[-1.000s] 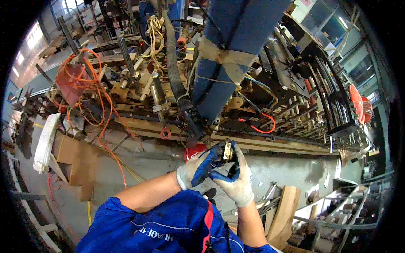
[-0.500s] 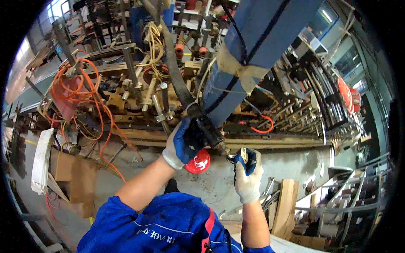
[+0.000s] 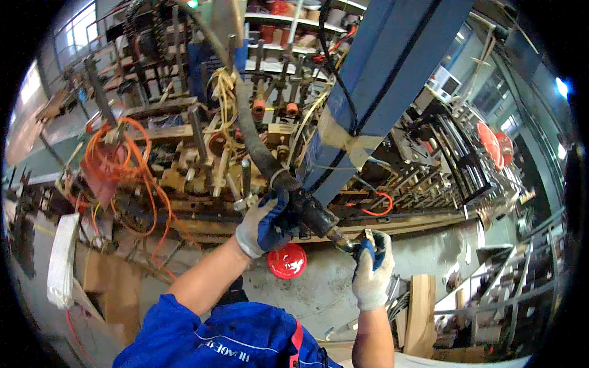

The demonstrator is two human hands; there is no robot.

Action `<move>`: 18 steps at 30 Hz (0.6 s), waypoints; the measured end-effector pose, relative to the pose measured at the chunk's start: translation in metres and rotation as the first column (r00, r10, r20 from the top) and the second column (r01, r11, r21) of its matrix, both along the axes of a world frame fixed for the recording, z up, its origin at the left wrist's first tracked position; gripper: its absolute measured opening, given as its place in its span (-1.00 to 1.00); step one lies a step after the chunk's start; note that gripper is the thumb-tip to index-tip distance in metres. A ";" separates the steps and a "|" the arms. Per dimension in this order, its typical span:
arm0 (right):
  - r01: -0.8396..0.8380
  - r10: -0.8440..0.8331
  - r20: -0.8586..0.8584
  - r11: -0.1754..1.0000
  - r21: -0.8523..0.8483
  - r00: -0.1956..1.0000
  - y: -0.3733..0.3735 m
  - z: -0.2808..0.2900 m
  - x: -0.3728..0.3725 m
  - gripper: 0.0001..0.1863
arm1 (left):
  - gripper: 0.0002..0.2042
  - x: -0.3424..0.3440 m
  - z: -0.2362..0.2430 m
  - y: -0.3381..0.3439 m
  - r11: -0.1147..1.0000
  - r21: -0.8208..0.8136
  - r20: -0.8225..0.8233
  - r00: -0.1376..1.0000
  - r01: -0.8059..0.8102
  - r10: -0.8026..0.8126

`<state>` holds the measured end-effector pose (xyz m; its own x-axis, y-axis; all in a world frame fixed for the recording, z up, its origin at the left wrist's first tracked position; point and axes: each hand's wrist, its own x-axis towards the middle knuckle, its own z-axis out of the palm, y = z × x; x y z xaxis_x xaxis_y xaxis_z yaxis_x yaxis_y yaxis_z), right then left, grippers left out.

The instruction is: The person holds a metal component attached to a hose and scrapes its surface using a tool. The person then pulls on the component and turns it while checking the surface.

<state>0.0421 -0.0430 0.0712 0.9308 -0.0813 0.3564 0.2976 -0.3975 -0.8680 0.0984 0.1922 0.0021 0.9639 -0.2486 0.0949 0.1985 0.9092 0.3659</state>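
Observation:
My left hand (image 3: 264,227), in a white glove with a blue palm, is closed round a black cylindrical fitting (image 3: 313,211) at the lower end of a thick dark hose (image 3: 248,126). A short metal tip (image 3: 336,235) sticks out of the fitting, angled down and right. My right hand (image 3: 374,270), gloved the same way, is closed on a small brass-coloured piece (image 3: 369,237) beside that tip; whether piece and tip are joined I cannot tell. A round red shiny object (image 3: 286,260) lies on the floor below the fitting.
A blue column (image 3: 368,86) rises behind the hose. Machinery with rods (image 3: 448,172), orange cables (image 3: 147,178) and yellow cords (image 3: 224,86) surrounds it. Cardboard (image 3: 110,288) lies at the lower left, a wooden board (image 3: 420,313) and metal racks (image 3: 491,306) at the lower right.
My left hand has left the brass-coloured piece and taken hold of the black fitting. My right hand has moved rightward with the piece. The view has tilted up, uncovering the red object.

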 end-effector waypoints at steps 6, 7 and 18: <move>0.147 -0.143 0.045 0.984 -0.103 0.989 0.011 0.017 -0.008 -0.59 | -0.63 0.024 -0.016 0.032 0.976 0.105 -0.031 0.981 0.193 -0.191; 0.167 -0.156 0.084 0.973 -0.156 0.984 0.012 0.012 -0.012 -0.57 | -0.63 0.023 -0.006 0.038 0.967 0.112 -0.042 0.973 0.229 -0.226; 0.105 -0.106 0.053 0.994 0.026 0.993 0.071 0.050 -0.042 -0.42 | -0.52 0.027 0.019 0.070 0.978 0.180 0.061 0.991 0.108 -0.121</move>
<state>0.0001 0.0281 0.1211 0.8957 -0.1871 0.4034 0.3024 -0.4089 -0.8610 0.1252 0.2619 0.0214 0.9203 -0.3761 0.1074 0.2653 0.8020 0.5352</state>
